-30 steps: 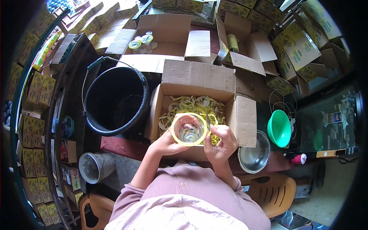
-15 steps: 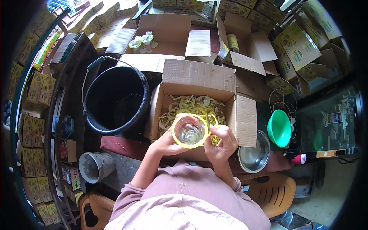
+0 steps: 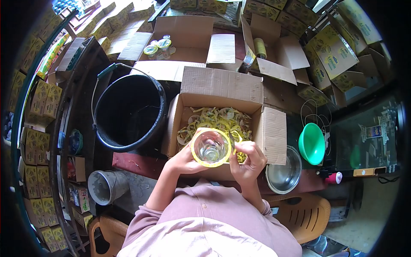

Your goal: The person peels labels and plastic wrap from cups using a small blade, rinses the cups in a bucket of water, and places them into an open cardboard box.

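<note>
My left hand (image 3: 186, 161) is wrapped round a clear plastic cup (image 3: 210, 150) with a yellow rim, its open mouth turned up toward me. Close by its right side, my right hand (image 3: 248, 160) pinches a small knife (image 3: 231, 139), the dark blade pointing up along the rim. A thin yellow strip (image 3: 238, 136) curls off the rim beside the blade. Beneath both hands stands an open cardboard box (image 3: 222, 83) holding a heap of yellow and clear trimmings (image 3: 222, 116). The knife's handle is hidden in my fingers.
A black bucket (image 3: 99, 124) with a wire handle stands left of the box. On the right are a steel bowl (image 3: 284, 171) and a green bowl (image 3: 312, 144). Behind, another open carton (image 3: 184, 30) holds several lidded cups (image 3: 162, 46). A grey bucket (image 3: 100, 186) sits lower left.
The knife has shifted slightly along the cup's rim and its blade tilts more to the left. The yellow strip now loops farther out from the rim. The cup has barely moved.
</note>
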Demonstrator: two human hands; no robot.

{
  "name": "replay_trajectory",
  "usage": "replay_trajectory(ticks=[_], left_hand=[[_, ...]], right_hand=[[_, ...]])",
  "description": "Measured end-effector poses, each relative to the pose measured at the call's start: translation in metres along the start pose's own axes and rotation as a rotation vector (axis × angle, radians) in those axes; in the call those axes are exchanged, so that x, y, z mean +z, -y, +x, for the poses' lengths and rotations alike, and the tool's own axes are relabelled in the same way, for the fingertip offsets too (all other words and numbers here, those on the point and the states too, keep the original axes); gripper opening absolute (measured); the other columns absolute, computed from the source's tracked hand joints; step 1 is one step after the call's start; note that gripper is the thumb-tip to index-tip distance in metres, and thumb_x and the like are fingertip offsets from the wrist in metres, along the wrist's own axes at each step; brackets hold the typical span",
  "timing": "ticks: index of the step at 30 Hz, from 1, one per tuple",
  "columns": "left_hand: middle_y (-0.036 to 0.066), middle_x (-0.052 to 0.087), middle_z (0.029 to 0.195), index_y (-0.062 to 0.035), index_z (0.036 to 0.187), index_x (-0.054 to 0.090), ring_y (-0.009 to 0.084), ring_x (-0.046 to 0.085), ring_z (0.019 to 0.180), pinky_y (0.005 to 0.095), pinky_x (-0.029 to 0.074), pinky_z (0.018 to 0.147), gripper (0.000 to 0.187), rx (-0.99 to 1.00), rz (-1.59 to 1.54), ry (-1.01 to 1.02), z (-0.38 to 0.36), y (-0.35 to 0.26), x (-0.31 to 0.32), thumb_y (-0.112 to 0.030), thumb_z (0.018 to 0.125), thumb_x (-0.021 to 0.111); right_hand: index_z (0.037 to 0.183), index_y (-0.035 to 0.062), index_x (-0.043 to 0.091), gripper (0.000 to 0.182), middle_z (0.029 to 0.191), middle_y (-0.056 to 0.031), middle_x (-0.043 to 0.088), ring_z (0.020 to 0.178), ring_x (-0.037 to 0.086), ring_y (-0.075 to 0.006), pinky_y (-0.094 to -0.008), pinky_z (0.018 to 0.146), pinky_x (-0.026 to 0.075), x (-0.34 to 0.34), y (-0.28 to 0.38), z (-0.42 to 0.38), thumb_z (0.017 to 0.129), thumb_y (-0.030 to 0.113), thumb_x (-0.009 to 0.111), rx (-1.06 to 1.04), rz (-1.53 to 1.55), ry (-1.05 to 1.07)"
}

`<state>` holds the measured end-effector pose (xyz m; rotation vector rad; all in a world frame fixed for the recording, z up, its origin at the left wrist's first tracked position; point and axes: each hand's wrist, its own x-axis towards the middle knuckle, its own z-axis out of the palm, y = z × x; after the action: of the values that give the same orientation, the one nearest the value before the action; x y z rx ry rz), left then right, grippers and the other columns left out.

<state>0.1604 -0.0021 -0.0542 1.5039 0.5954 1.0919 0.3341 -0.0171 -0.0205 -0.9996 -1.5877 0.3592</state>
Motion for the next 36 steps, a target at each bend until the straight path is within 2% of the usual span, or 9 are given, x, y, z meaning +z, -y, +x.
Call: replay_trajectory(ticks=[7,14,17,18,19,21,27,33,36], left_hand=[[0.011,0.042,0.114,-0.0036,0.121,0.038,0.0208,0.045,0.106,0.0322,0.036,0.091,0.066,-0.040,-0.040,0.032,0.000,0.002,0.001,-0.010,0.064,0.070],[0.015,0.046,0.107,-0.0067,0.125,0.029,0.0261,0.048,0.101,0.0385,0.040,0.088,0.077,-0.038,-0.489,-0.003,-0.006,0.014,0.001,-0.023,0.063,0.071],[0.014,0.045,0.106,-0.0066,0.126,0.028,0.0253,0.049,0.101,0.0392,0.040,0.087,0.079,-0.037,-0.528,-0.026,-0.007,0.009,0.000,-0.025,0.062,0.071],[0.014,0.045,0.105,-0.0065,0.125,0.029,0.0251,0.048,0.101,0.0398,0.040,0.087,0.079,-0.044,-0.535,-0.033,-0.007,0.009,0.000,-0.026,0.061,0.071],[0.013,0.044,0.108,-0.0055,0.125,0.029,0.0232,0.047,0.103,0.0374,0.038,0.089,0.077,-0.040,-0.564,-0.022,-0.010,0.010,0.000,-0.022,0.062,0.070],[0.012,0.042,0.113,-0.0037,0.125,0.030,0.0196,0.043,0.107,0.0325,0.035,0.092,0.073,-0.022,-0.621,0.005,-0.010,0.012,-0.002,-0.014,0.064,0.068],[0.011,0.041,0.117,-0.0048,0.129,0.028,0.0190,0.042,0.109,0.0312,0.034,0.091,0.076,0.001,-0.625,0.039,-0.011,0.016,-0.006,-0.012,0.064,0.067],[0.011,0.041,0.116,-0.0043,0.129,0.027,0.0204,0.043,0.108,0.0331,0.036,0.091,0.077,0.025,-0.628,0.029,-0.010,0.011,-0.005,-0.013,0.064,0.068],[0.016,0.046,0.106,-0.0042,0.127,0.029,0.0261,0.048,0.101,0.0372,0.042,0.085,0.079,0.044,-0.774,0.056,-0.007,0.000,-0.003,-0.024,0.062,0.069]], right_hand=[[0.082,0.0017,0.061,0.022,0.070,-0.0100,0.059,0.063,0.059,-0.0183,-0.0264,0.057,0.047,0.002,-0.001,0.002,0.063,-0.008,0.063,0.013,0.016,-0.010],[0.090,0.0000,0.059,0.026,0.075,-0.0087,0.059,0.057,0.055,-0.0129,-0.0242,0.054,0.044,0.001,-0.024,-0.003,0.066,-0.007,0.064,0.100,0.051,-0.180],[0.113,-0.0003,0.052,0.046,0.064,-0.0045,0.053,0.058,0.053,-0.0094,-0.0234,0.056,0.046,0.000,-0.043,-0.001,0.069,-0.009,0.061,0.310,-0.103,0.138],[0.132,0.0015,0.032,0.071,0.059,-0.0070,0.054,0.054,0.055,-0.0140,-0.0272,0.057,0.048,-0.003,-0.043,0.000,0.067,-0.007,0.058,0.527,-0.212,0.369],[0.137,0.0030,0.018,0.082,0.060,-0.0108,0.056,0.055,0.057,-0.0187,-0.0303,0.059,0.049,-0.006,-0.058,-0.011,0.065,-0.004,0.056,0.621,-0.373,0.584],[0.139,0.0042,0.013,0.086,0.063,-0.0112,0.058,0.055,0.057,-0.0206,-0.0319,0.059,0.049,-0.005,-0.066,-0.022,0.064,-0.004,0.055,0.643,-0.450,0.637],[0.135,0.0037,0.028,0.077,0.065,-0.0090,0.059,0.056,0.058,-0.0157,-0.0272,0.056,0.049,-0.011,-0.065,-0.019,0.066,-0.005,0.061,0.627,-0.257,0.485],[0.116,0.0009,0.052,0.049,0.067,-0.0085,0.061,0.058,0.059,-0.0140,-0.0261,0.056,0.049,-0.021,-0.067,-0.023,0.069,-0.001,0.065,0.567,-0.210,0.296],[0.113,0.0023,0.055,0.045,0.068,-0.0028,0.059,0.060,0.057,-0.0079,-0.0226,0.058,0.048,-0.036,-0.070,-0.030,0.069,-0.001,0.066,0.651,-0.144,0.152]])
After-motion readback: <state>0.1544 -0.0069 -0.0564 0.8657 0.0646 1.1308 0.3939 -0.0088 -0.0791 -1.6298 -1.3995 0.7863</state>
